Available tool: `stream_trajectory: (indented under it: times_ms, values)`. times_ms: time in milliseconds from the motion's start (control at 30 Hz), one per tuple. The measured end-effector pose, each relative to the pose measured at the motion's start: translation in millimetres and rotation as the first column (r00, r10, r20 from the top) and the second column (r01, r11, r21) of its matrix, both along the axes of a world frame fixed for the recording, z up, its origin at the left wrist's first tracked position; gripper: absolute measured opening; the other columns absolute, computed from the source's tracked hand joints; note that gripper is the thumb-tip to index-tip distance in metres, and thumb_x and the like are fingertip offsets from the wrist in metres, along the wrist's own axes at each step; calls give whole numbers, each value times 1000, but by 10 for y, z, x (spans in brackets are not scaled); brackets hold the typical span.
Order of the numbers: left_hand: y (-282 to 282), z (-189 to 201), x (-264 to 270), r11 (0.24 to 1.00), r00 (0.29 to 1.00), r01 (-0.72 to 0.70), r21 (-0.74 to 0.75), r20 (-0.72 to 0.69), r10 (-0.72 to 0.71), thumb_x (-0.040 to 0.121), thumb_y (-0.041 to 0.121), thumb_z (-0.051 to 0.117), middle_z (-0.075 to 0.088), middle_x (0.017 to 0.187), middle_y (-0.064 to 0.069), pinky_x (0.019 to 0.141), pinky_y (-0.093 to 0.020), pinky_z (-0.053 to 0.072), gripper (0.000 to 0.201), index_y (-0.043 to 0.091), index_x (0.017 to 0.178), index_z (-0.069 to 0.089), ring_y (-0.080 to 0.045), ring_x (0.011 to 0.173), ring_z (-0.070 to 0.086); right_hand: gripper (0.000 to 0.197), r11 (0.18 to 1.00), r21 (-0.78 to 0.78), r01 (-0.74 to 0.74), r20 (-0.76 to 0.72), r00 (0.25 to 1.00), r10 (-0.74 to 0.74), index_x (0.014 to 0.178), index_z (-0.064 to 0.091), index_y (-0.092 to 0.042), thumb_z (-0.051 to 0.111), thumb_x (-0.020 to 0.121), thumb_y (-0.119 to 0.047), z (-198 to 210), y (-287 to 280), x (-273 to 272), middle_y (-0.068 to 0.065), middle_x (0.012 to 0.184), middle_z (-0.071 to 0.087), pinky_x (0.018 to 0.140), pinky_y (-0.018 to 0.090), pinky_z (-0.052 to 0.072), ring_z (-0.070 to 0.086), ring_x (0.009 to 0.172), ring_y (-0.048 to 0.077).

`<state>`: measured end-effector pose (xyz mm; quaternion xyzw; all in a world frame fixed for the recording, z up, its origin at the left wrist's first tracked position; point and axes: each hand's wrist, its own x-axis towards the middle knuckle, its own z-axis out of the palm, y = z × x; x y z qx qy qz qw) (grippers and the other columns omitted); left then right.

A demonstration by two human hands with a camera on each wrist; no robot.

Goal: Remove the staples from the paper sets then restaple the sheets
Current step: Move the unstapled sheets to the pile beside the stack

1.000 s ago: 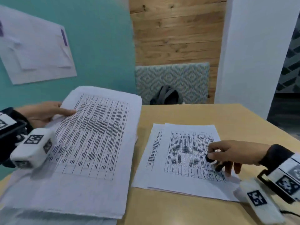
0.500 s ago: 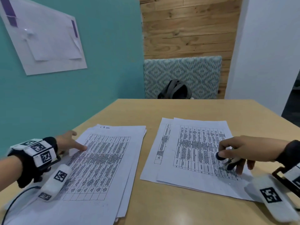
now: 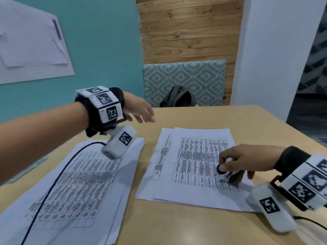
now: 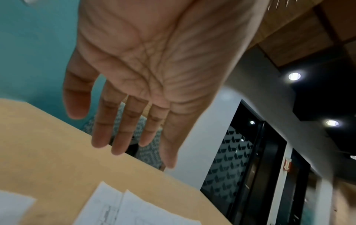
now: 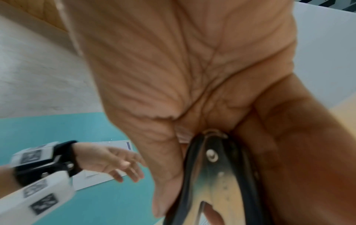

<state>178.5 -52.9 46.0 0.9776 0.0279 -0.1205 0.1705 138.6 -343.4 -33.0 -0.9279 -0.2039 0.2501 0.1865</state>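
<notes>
The left hand [image 3: 139, 110] has lifted off the left stack of printed white sheets [image 3: 74, 184] – fingers straight, empty, above the wooden table [image 3: 177, 227]. The right hand [image 3: 242, 160] still pinches the black metal staple remover [image 3: 228, 172] on the right printed paper set [image 3: 192, 165].

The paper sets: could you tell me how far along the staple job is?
Done: nothing provable; staples are too small to see. In hand: the right hand holds a staple remover on the right paper set. The left hand hovers open. Left: the left stack, restapling; no stapler visible.
</notes>
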Motion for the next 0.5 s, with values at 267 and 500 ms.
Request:
stream_trajectory:
  times_ms: [267, 500]
  values:
    - [-809, -580, 985, 884, 976, 216, 415, -95, -194, 92, 27, 55, 37, 146, -11, 86, -25, 43, 61, 8, 143, 28, -25, 128, 41, 28, 996, -71, -53, 53, 997, 57, 94, 56, -17, 51, 91, -44, -27, -45, 57, -4, 89, 66, 74, 33, 52, 69, 92, 25]
    - [-743, -1061, 1776, 903, 972, 229, 363, -137, -192, 43, 70, 78, 39, 146, 4, 95, -31, 40, 119, 34, 144, 25, -14, 122, 48, 28, 986, -141, -83, 91, 991, 96, 87, 54, -19, 50, 91, -46, -46, -91, 154, -5, 78, 53, 70, 31, 47, 60, 69, 20]
